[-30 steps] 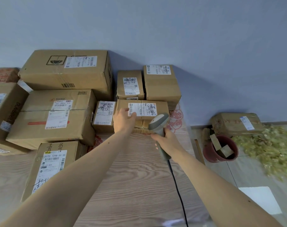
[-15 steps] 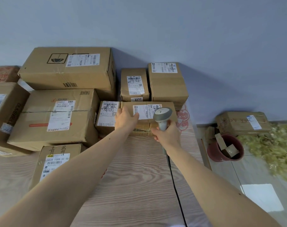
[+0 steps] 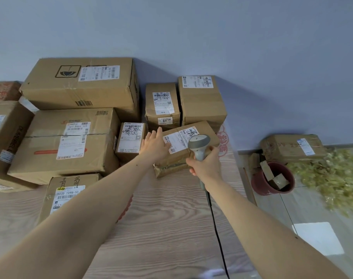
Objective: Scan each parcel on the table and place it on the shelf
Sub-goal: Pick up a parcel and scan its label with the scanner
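At twelve o'clock | parcel (image 3: pixel 184 147) lain on by flat left hand (image 3: pixel 154 144) | long axis toward two o'clock | scanner (image 3: pixel 198 146) gripped by right hand (image 3: pixel 206 164), nearer the label.

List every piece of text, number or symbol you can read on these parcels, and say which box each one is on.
"507 P804 J04": label on the wide flat box, left stack.
"502D T098-50": label on the front left box, with two handwritten characters above.
Umbrella symbol: printed on the big top box.
"DLATEBEL", partly legible: side of the far-left box.
Digits like "69": small tag on the narrow rear box; blurred.
All other labels, including the parcel under the left hand: too small.
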